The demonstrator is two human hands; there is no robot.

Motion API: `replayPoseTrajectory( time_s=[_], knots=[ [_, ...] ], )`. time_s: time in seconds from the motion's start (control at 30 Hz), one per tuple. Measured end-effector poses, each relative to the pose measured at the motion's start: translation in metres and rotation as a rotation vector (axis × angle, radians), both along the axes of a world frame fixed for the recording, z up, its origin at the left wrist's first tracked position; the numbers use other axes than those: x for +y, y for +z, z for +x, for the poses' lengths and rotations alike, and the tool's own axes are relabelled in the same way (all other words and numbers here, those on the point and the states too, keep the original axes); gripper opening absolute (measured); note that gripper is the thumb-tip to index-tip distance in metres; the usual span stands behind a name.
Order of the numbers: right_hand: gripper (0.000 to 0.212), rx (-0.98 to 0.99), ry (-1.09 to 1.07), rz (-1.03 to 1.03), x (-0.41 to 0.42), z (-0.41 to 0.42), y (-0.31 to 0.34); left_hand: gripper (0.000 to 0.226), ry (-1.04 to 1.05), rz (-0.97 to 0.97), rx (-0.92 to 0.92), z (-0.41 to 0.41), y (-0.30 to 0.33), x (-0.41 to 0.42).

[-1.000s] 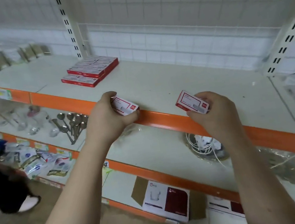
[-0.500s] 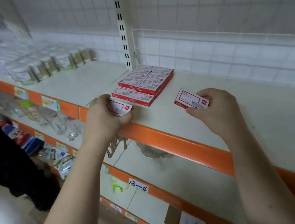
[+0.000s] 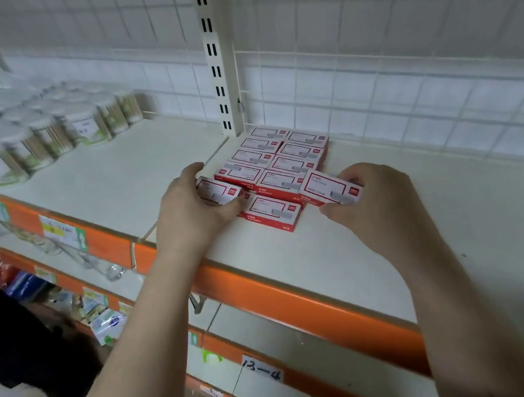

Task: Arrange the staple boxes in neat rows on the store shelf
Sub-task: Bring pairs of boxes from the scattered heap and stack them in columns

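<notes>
On the white shelf (image 3: pixel 349 253) with its orange front rail (image 3: pixel 270 295), red-and-white staple boxes (image 3: pixel 276 157) lie flat in two rows that run from the slotted upright post (image 3: pixel 217 67) at the far wall toward the near edge, their long sides touching. The nearest box in the block (image 3: pixel 271 212) sits at the front of the right row, a little proud of the others. The left hand (image 3: pixel 192 213) has its grip closed around one staple box (image 3: pixel 219 190), thumb along the near side and fingers over the far end, holding it at the near end of the left row, against the neighbouring boxes. The right hand (image 3: pixel 381 202) pinches a second staple box (image 3: pixel 330 188) by its right end between thumb and curled fingers, tilted slightly and just beside the right row's front. Each lid carries a red frame and a small red logo patch; the print is too small to read. To the far left, clear round jars with white lids (image 3: pixel 45 134) stand in rows, packed with what look like thin wooden sticks, their green labels blurred. On the lower shelf rail a handwritten tag (image 3: pixel 261 370) reads "13-4". Price labels (image 3: pixel 63 230) stick on the orange rail at left, unreadable.
</notes>
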State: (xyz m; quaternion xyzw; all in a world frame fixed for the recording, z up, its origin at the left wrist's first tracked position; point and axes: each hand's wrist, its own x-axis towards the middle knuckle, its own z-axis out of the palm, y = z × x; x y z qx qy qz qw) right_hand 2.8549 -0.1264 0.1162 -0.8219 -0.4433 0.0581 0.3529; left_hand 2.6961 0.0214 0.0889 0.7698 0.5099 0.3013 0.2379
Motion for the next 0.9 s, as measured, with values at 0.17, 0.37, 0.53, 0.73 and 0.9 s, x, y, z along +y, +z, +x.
replayPoseTrajectory(
  time_s=[0.17,0.37,0.53,0.73,0.9],
  knots=[
    [0.027,0.022,-0.047,-0.065,0.006,-0.005,0.001,0.088,-0.073,-0.042,0.073,0.004,-0.001,0.013],
    [0.030,0.073,-0.092,-0.089,0.017,-0.028,-0.005,0.060,-0.201,-0.166,0.183,-0.008,0.009,0.039],
    [0.043,0.118,-0.139,-0.075,0.025,-0.045,-0.002,0.064,-0.357,-0.239,0.301,-0.020,0.020,0.062],
    [0.047,0.165,-0.157,-0.067,0.042,-0.059,0.002,0.070,-0.455,-0.229,0.295,-0.027,0.022,0.074],
    [0.051,0.153,-0.194,-0.128,0.046,-0.067,-0.004,0.038,-0.553,-0.146,0.292,-0.029,0.024,0.076]
  ],
)
